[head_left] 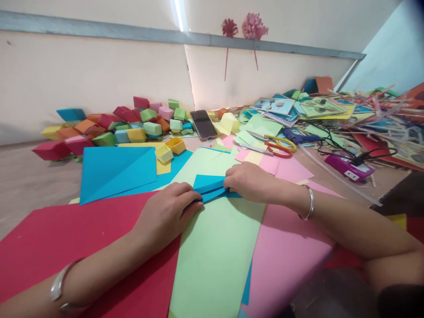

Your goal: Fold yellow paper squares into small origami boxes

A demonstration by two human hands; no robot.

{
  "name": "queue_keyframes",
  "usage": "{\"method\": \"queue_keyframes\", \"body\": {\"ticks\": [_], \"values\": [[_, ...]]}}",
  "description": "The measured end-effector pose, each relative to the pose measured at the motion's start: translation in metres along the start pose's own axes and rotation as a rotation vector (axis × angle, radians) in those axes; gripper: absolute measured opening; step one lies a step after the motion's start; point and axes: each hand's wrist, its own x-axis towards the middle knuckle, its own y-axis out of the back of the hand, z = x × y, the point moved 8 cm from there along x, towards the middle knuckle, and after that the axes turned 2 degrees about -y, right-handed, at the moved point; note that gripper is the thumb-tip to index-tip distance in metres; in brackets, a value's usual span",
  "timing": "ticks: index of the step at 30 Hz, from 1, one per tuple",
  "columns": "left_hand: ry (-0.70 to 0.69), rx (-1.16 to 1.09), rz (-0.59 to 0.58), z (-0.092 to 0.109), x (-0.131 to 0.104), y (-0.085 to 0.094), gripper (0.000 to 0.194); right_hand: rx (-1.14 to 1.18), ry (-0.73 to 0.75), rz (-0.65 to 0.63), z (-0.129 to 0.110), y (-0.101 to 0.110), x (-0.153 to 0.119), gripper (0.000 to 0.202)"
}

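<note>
Between my two hands lies a blue sheet of paper [210, 187], folded lengthwise, over a pale green sheet [218, 247]. My left hand [170, 205] grips its left end, thumb below and fingers on top. At the other end, the fingers of my right hand [245, 181] are closed on the folded edge. Under my left forearm is a large red sheet [79, 234]; a pink sheet [288, 251] is below my right arm. A larger blue sheet [119, 172] rests beyond my left hand.
Small folded paper boxes [109, 128] pile up by the wall. Behind my hands are a phone [203, 124], yellow-handled scissors [281, 140], red-handled scissors [278, 151], a blue glue gun [298, 136] and a purple power strip [349, 165]. Crafts and sticks [374, 119] clutter the right.
</note>
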Motion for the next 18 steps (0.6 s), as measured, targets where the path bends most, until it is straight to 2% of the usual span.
{"method": "queue_keyframes", "body": {"ticks": [6, 11, 18], "values": [[-0.014, 0.126, -0.025, 0.0, 0.001, -0.005, 0.04, -0.079, -0.082, -0.061, -0.004, 0.008, -0.007, 0.016], [0.027, 0.08, -0.022, -0.005, 0.003, -0.008, 0.035, -0.072, -0.101, -0.066, -0.003, 0.005, -0.006, 0.013], [0.145, 0.013, -0.067, -0.015, 0.002, -0.011, 0.034, 0.111, -0.2, -0.057, 0.014, -0.005, 0.001, 0.026]]}}
